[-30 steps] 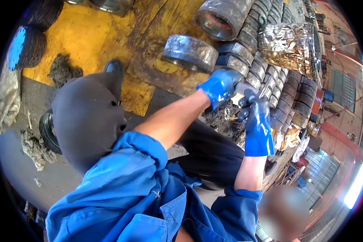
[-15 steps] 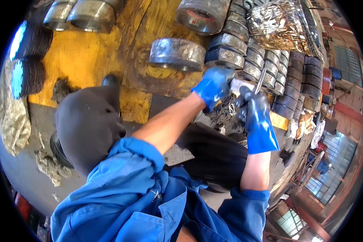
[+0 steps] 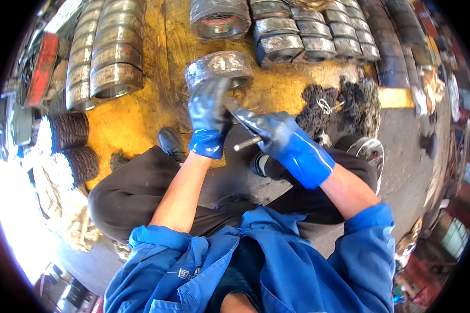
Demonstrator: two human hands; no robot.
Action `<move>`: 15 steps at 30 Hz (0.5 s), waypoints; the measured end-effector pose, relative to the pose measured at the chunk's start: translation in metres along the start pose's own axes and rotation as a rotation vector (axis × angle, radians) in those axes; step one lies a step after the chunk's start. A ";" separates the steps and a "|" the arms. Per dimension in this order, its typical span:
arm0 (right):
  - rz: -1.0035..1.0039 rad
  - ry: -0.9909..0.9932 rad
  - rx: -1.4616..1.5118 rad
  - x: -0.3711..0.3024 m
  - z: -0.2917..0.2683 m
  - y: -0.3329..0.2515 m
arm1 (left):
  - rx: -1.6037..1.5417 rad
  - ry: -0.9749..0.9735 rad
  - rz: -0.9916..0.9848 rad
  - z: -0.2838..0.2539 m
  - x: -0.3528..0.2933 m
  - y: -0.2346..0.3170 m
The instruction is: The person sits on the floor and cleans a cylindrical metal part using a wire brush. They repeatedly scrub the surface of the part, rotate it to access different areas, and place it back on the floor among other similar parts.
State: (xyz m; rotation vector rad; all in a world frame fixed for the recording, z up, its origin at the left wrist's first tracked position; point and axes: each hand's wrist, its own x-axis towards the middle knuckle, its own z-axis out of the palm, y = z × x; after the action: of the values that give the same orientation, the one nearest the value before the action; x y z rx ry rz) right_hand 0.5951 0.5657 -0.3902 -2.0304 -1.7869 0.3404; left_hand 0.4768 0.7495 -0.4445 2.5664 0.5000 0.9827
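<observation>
Both my hands wear blue gloves with dark, dirty fingers. My right hand (image 3: 271, 130) is closed around a metal rod (image 3: 247, 144), whose round end sticks out below the fist toward the left. A narrow grey piece (image 3: 232, 107) shows between my hands; whether it belongs to the rod I cannot tell. My left hand (image 3: 209, 115) is raised just in front of a thick silvery metal ring (image 3: 216, 68) lying on the yellow board. Its fingers are smeared by motion and overlap the ring's near edge in view, so contact is unclear.
A larger wrapped ring (image 3: 220, 18) stands behind. Rows of metal rings flank it at left (image 3: 116, 62) and right (image 3: 279, 47). Dark, greasy rags (image 3: 360, 104) with a pale cord lie right of my hands. Ridged dark discs (image 3: 70, 130) stand at left. My knees are on either side.
My view has swung round, bringing the silvery ring in front of me. Both hands have moved away from beside the dark rags toward that ring. The rod's visible end now points down-left instead of up.
</observation>
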 end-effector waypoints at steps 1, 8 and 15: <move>-0.007 -0.017 -0.069 0.003 -0.003 -0.009 | 0.023 0.068 -0.067 0.001 -0.011 -0.003; 0.090 0.186 -0.084 -0.014 0.027 -0.011 | -1.237 0.180 -1.389 0.011 -0.045 -0.026; 0.175 0.236 0.087 -0.011 0.060 -0.029 | -1.636 -0.377 -1.518 0.015 0.009 0.007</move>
State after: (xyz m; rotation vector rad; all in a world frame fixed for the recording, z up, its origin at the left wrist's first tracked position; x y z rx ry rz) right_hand 0.5416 0.5662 -0.4307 -2.0739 -1.4354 0.2144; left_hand 0.4949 0.7443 -0.4469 0.4477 0.7684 0.0431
